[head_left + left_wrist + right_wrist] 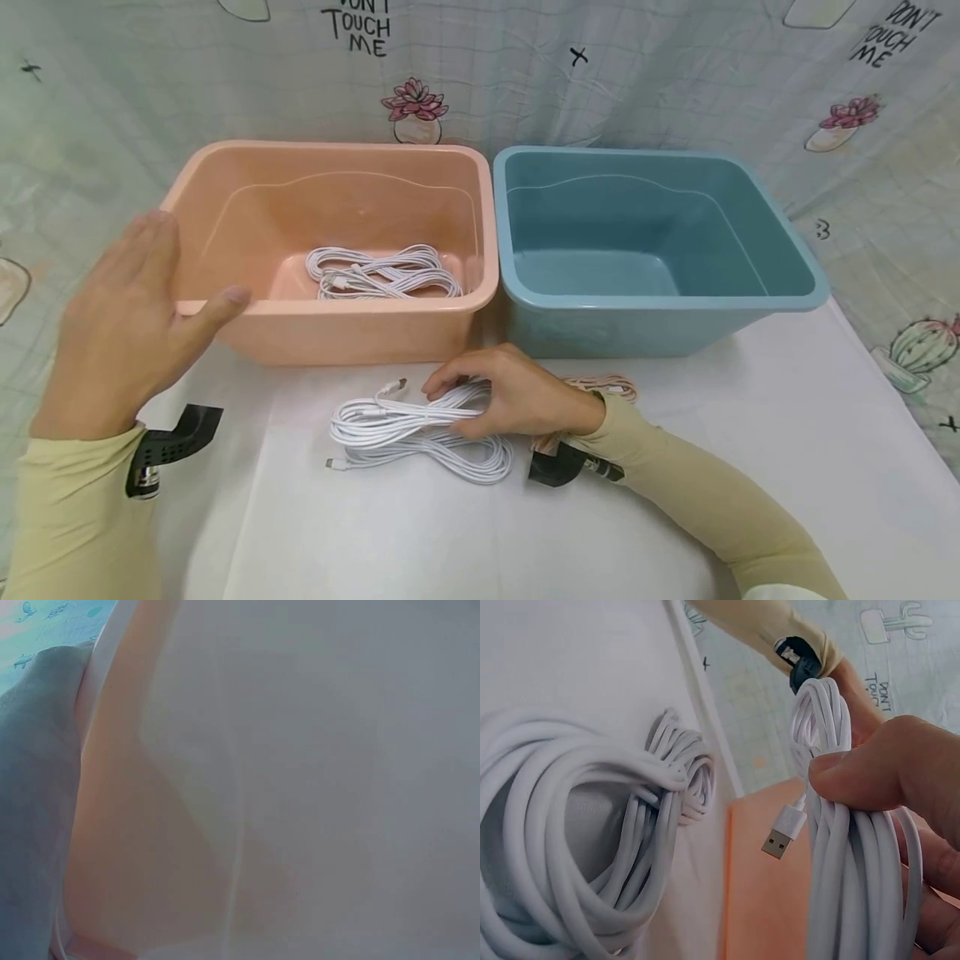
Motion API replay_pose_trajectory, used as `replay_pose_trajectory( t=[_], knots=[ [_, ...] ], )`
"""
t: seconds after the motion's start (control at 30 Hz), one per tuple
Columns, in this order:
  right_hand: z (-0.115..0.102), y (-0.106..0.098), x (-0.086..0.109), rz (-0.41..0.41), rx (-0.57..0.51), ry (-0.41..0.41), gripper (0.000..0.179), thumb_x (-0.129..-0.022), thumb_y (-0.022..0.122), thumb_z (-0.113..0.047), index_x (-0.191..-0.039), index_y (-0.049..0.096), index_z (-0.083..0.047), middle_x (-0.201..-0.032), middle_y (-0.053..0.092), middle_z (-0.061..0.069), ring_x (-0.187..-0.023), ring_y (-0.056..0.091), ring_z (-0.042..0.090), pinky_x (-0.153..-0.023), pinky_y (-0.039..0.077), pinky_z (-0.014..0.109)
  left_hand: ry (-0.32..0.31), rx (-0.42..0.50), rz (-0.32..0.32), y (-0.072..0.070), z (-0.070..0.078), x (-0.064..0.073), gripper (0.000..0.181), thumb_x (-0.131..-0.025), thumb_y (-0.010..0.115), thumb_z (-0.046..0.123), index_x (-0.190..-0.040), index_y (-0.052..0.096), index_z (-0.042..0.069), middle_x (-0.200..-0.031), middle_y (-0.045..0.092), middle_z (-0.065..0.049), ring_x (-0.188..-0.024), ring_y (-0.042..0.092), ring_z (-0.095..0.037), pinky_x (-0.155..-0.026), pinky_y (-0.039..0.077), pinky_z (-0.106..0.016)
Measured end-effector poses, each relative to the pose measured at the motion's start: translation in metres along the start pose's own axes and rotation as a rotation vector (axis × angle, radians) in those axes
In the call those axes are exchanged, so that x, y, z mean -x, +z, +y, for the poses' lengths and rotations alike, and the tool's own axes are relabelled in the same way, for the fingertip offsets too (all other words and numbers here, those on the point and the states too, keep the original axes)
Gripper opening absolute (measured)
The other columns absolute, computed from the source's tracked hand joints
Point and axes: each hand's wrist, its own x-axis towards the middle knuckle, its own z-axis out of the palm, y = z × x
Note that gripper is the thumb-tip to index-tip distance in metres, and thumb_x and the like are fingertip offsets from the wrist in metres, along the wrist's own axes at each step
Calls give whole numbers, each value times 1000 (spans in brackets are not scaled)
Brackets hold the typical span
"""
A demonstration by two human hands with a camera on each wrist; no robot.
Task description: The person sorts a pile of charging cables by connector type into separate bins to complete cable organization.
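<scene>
My right hand (510, 392) pinches a coiled white USB cable (393, 421) between thumb and fingers, in front of the two bins. In the right wrist view the thumb presses on this bundle (855, 870), and its USB plug (778, 836) hangs free. Another white coiled cable (480, 462) lies on the table just under it. My left hand (127, 325) rests on the left rim of the orange bin (360, 329), thumb over the front edge, fingers straight. White coiled cables (382, 275) lie inside that bin.
A blue bin (600, 325) stands right beside the orange one. Partly behind the right wrist lies a pinkish coiled cable (611, 386) on the white table (360, 533). A patterned cloth (510, 75) hangs behind the bins.
</scene>
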Motion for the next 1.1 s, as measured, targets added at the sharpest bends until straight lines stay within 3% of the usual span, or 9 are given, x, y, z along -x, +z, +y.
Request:
replay_pose_trajectory(
  t=[0.07,0.13,0.17,0.23,0.4,0.5,0.6,0.77,1.1],
  knots=[
    [-2,-1,1,5,-8,-9,41,-74,80,-18,-113,70,-24,-106,72,-15,-103,64,-4,-91,53,19,1,-10,-1,0,1,-1,75,-85,62,57,-118,42,-7,-114,51,-29,-116,47,-45,-92,37,-65],
    [-4,-1,2,10,-14,-18,41,-74,80,-18,-113,70,-24,-106,72,-14,-103,64,-4,-90,53,19,-4,-17,-3,0,3,-2,71,-84,62,56,-111,40,-6,-105,48,-26,-102,45,-43,-78,34,-64],
    [-4,-2,2,14,-15,-22,41,-73,80,-17,-113,70,-24,-106,73,-14,-102,64,-4,-90,53,19,-12,-17,-11,0,3,-2,72,-84,62,56,-114,40,-6,-111,48,-28,-105,44,-45,-78,34,-66],
    [-6,-2,2,17,-18,-33,41,-73,81,-17,-112,70,-24,-106,73,-13,-102,64,-4,-90,54,19,-15,-28,-15,0,4,-1,72,-84,62,56,-114,40,-5,-107,46,-25,-95,41,-42,-70,32,-64],
    [-8,-2,1,15,-17,-54,41,-73,80,-17,-112,69,-24,-105,73,-13,-103,65,-4,-90,54,19,-14,-10,-21,0,3,-1,72,-85,61,56,-117,41,-5,-111,49,-26,-108,45,-44,-78,35,-67],
    [-11,-3,1,7,-24,-54,41,-74,80,-17,-113,69,-24,-106,73,-13,-103,64,-4,-90,53,18,-20,3,-42,0,1,0,80,-87,59,57,-134,40,-4,-135,48,-30,-137,38,-44,-101,33,-69],
    [-13,-5,1,-3,-43,-57,41,-74,81,-17,-113,69,-24,-107,72,-13,-104,64,-3,-91,54,19,-32,0,-65,-1,1,1,89,-88,56,58,-150,29,0,-155,33,-27,-149,25,-39,-114,24,-67],
    [-18,-8,1,-6,-64,-76,42,-74,82,-17,-114,69,-22,-107,73,-12,-105,65,-2,-92,54,20,-36,-11,-78,-1,1,3,93,-89,54,60,-156,18,6,-161,23,-20,-152,20,-37,-119,20,-63],
    [-33,-15,-2,-9,-77,-106,42,-74,82,-16,-114,69,-21,-108,73,-9,-105,66,-1,-91,54,20,-51,-15,-80,-5,1,6,94,-89,54,60,-156,16,6,-163,20,-16,-153,19,-36,-117,21,-65]
  ],
)
